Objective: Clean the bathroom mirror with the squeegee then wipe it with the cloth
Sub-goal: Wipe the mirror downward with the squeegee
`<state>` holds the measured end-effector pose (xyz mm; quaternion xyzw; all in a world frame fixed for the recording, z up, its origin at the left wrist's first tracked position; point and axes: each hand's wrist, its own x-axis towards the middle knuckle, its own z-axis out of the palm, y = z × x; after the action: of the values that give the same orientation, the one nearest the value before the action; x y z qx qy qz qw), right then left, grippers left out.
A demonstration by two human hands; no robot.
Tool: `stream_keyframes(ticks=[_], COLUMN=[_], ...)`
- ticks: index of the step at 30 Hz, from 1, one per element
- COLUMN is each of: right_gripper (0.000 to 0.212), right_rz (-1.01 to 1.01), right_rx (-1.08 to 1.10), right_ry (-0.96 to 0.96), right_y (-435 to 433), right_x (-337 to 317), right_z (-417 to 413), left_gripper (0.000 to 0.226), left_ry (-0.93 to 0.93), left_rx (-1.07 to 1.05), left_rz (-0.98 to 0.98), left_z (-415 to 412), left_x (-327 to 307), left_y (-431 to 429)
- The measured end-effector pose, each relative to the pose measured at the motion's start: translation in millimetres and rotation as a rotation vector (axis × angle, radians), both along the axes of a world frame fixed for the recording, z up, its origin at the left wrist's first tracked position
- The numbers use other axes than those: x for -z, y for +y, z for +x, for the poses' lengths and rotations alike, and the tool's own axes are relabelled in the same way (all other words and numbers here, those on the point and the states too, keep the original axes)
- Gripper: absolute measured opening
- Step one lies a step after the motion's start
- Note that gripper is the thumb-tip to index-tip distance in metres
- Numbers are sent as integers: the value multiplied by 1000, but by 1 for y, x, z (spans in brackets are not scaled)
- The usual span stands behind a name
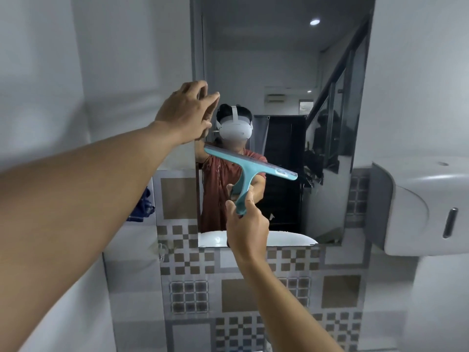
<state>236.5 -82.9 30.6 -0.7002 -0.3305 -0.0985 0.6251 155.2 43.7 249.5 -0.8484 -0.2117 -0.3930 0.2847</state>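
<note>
A tall frameless mirror (286, 72) hangs on the wall ahead. My right hand (247, 224) grips the handle of a teal squeegee (247, 174), whose blade lies tilted against the glass near the mirror's middle, left end higher. My left hand (186, 111) is raised at the mirror's left edge, fingers spread and resting on the edge, holding nothing. A blue cloth (144, 205) hangs at the left, partly hidden behind my left forearm.
A white wall dispenser (418, 209) juts out at the right, close to the mirror's lower right corner. Patterned brown and grey tiles (198, 262) cover the wall below and left of the mirror. A white basin shows only as a reflection at the mirror's bottom.
</note>
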Motion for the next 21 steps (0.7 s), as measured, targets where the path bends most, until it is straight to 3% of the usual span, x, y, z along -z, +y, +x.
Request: stream_keyframes(ticks=[3, 7, 21], right_gripper=[59, 59, 52], right_rz=[-24, -255, -646], right_rx=[4, 64, 281], right_ry=[-12, -267, -741], right_y=[2, -4, -75], right_x=[2, 13, -13], right_z=[1, 2, 70], left_gripper=[70, 69, 72], left_ry=[0, -12, -79], left_rx=[-1, 5, -13], left_rz=[4, 25, 24], left_z=[0, 2, 10], left_x=[0, 2, 48], left_y=[0, 1, -9])
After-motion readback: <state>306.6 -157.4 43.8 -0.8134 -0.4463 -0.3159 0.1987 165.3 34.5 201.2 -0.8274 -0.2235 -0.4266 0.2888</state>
